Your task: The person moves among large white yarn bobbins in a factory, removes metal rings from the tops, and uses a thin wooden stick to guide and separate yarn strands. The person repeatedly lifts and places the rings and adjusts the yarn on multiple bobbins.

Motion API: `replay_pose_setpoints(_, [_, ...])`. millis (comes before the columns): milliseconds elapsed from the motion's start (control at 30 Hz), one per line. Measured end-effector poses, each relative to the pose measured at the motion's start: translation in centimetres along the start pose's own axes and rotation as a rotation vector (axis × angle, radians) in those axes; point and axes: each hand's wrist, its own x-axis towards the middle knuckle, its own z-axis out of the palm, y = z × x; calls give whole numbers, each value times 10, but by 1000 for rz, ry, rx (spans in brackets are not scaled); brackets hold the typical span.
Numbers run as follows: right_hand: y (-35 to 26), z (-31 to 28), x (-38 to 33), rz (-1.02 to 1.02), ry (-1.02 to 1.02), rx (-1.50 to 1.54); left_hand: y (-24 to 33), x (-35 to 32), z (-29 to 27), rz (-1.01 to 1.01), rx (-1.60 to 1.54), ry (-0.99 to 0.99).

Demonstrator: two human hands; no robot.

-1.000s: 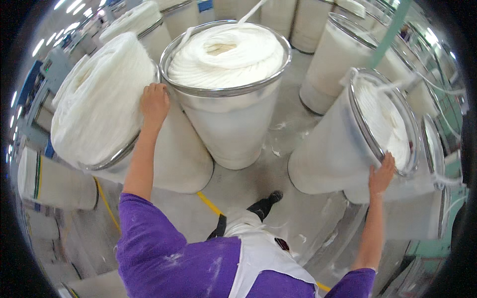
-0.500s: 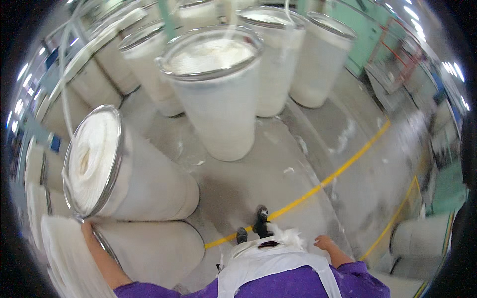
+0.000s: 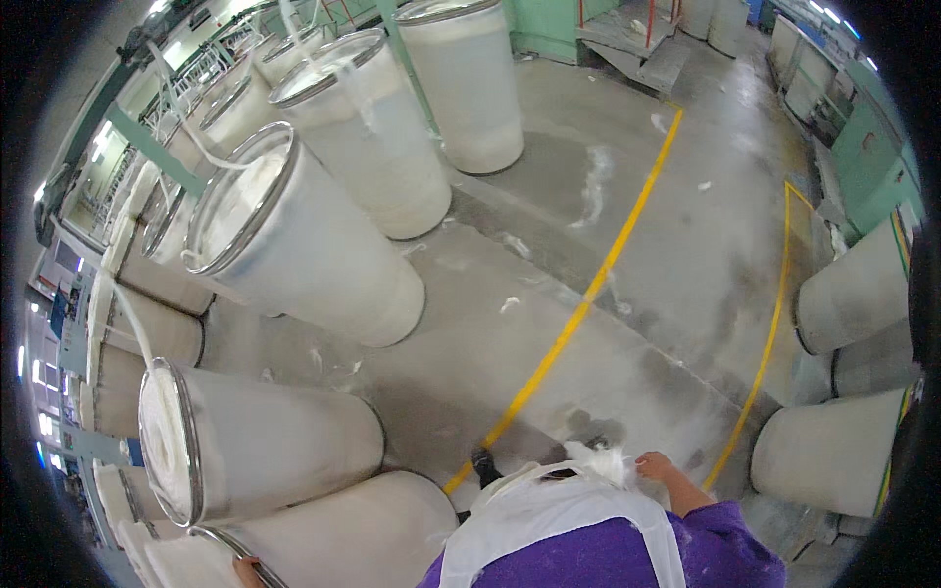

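At the lower left, my left hand [image 3: 247, 572] has its fingers closed over the metal rim of a tall white sliver can [image 3: 343, 510]; most of that arm is out of view. White fibre fills the can's mouth. Just beyond stands another can [image 3: 294, 436], topped with coiled white sliver [image 3: 162, 441]. My right hand [image 3: 652, 466] hangs beside my white apron [image 3: 559, 510], with nothing seen in it and its fingers loosely bent. Next to it, a tuft of white fluff [image 3: 613, 468] sits at the apron's front.
Several full cans, one of them [image 3: 323, 255] close by, line the left under green machine posts. A yellow floor line [image 3: 585, 306] runs ahead, with lint scraps beside it. More cans [image 3: 833, 456] stand at the right; green cabinets [image 3: 872, 171] are beyond.
My view has swung to the right, so the cans sit further left and more floor shows. My left hand remains on the can rim. My right hand is closer to the fluff.
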Motion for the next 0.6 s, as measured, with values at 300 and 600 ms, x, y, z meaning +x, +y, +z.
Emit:
replay_pose_setpoints(300, [153,-128,5,358,104,377,77,-216,44,-368,-283,-165])
replay_pose_setpoints(600, [75,-322,92,12,-37,59,29,-206,110,-505,-171,-132])
